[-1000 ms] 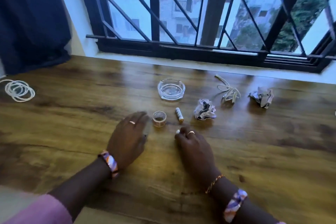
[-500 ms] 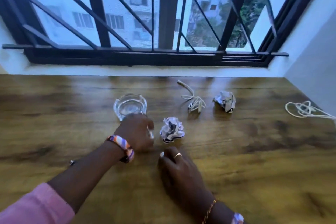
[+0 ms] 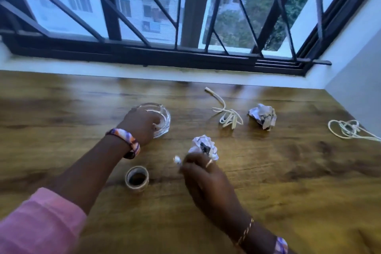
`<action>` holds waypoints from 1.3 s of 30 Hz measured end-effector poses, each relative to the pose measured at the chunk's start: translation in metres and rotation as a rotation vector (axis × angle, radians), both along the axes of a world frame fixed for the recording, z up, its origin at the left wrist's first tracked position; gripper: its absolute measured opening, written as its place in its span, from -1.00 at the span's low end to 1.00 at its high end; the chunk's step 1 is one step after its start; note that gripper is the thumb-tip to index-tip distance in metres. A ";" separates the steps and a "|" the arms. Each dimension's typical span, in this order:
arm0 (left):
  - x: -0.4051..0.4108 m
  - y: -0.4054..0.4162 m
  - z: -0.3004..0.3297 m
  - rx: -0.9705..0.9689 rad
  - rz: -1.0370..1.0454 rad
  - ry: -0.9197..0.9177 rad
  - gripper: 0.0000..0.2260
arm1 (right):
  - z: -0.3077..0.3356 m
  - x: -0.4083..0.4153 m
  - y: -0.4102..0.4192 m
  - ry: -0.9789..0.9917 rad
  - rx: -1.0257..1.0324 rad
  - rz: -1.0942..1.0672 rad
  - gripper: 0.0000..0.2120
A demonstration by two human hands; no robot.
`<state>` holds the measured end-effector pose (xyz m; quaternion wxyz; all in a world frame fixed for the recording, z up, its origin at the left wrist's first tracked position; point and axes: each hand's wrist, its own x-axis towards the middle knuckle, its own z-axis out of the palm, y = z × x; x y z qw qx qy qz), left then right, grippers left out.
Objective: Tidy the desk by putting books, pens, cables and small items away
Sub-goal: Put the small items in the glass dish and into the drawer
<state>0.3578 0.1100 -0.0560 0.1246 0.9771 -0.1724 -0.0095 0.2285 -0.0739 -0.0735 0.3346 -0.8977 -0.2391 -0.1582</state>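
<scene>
Over the glass dish at mid-desk, the left hand had been moved from the now-exposed tape roll, its grip hidden, suggesting a small item being dropped in, while the right hand was curled beside a paper ball, seemingly empty.

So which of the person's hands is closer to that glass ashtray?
The left. The left hand reaches over the glass ashtray, covering its near side. The right hand rests on the desk well short of it, by a crumpled paper ball.
</scene>
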 end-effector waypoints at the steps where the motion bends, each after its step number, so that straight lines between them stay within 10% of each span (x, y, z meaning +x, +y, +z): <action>1: -0.006 0.003 0.002 0.033 0.019 0.003 -0.73 | 0.009 0.012 0.007 -0.055 0.015 0.016 -0.87; 14: -0.138 0.007 0.024 -0.110 -0.177 0.074 -0.64 | 0.023 0.136 0.088 0.055 -0.453 -0.046 -0.79; 20: -0.151 -0.028 0.009 0.016 -0.189 0.062 -0.34 | 0.032 0.103 0.060 0.019 -0.288 0.019 -0.82; 27: -0.161 -0.140 0.020 -0.166 -0.331 -0.051 -0.75 | 0.020 0.006 -0.119 -0.024 0.054 -0.196 -0.86; 35: -0.153 -0.306 -0.049 -0.121 -0.267 0.037 -0.44 | -0.037 -0.092 -0.361 0.073 -0.428 -0.752 -0.53; 39: -0.158 -0.328 -0.059 -0.035 -0.122 -0.050 -0.28 | -0.044 -0.099 -0.414 0.257 -0.346 -0.894 -0.41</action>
